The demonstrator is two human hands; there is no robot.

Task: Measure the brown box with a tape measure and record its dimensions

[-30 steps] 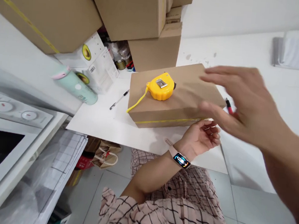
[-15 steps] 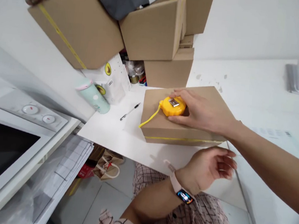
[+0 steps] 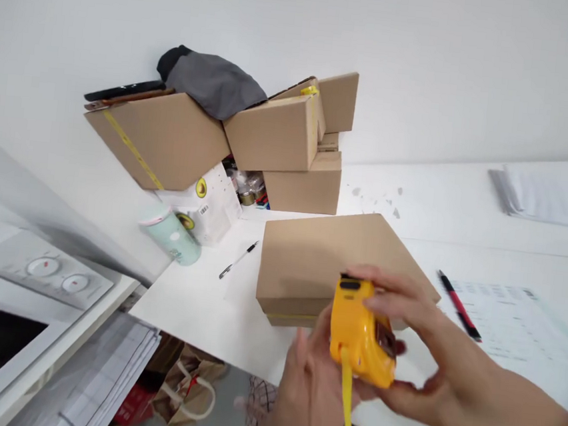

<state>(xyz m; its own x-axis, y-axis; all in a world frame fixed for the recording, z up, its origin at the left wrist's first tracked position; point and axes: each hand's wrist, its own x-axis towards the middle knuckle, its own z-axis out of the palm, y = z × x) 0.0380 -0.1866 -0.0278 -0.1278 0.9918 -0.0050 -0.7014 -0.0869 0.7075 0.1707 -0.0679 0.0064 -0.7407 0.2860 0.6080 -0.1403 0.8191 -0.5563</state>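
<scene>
A yellow tape measure (image 3: 361, 327) is raised in front of the cardboard box (image 3: 330, 254), its yellow wrist strap (image 3: 346, 400) hanging down. My right hand (image 3: 432, 348) grips it from the right, fingers over the top and thumb below. Close against its left side and underneath is my left hand (image 3: 310, 383), cupped around it with the thumb standing apart; its other fingers are mostly hidden behind the tool. The closed box lies flat on the white table (image 3: 194, 311).
A pen (image 3: 238, 260) and a mint-green bottle (image 3: 174, 236) are left of the box. A red-and-black pen (image 3: 458, 307) lies on a printed sheet (image 3: 514, 322) at right. Stacked cartons (image 3: 271, 138) stand behind. A white appliance with dials (image 3: 42, 270) is at far left.
My right hand has lifted the tape measure off the box and brought it nearer and turned it. My left hand has come up to it. The view has tilted upward.
</scene>
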